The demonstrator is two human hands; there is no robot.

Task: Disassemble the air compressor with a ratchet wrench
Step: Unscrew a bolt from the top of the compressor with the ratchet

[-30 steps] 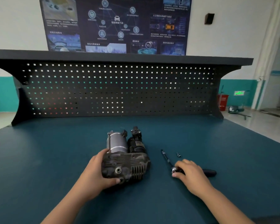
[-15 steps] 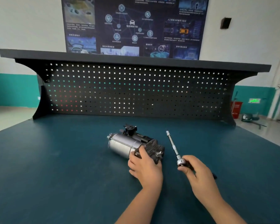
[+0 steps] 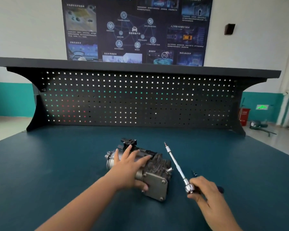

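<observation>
"5G" on wall poster

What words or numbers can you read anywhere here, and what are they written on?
"5G": in a circle near the bottom of the dark poster on the wall.
Rest of the poster: Chinese text, too small and blurred to read.
Green wall sign: blurred.
Red bin: markings unreadable.
On the air compressor and ratchet wrench: nothing readable.

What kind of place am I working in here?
Probably an automotive training workshop: a workbench with a pegboard back, an air compressor and ratchet wrench, and a connected-car poster on the wall.
</observation>
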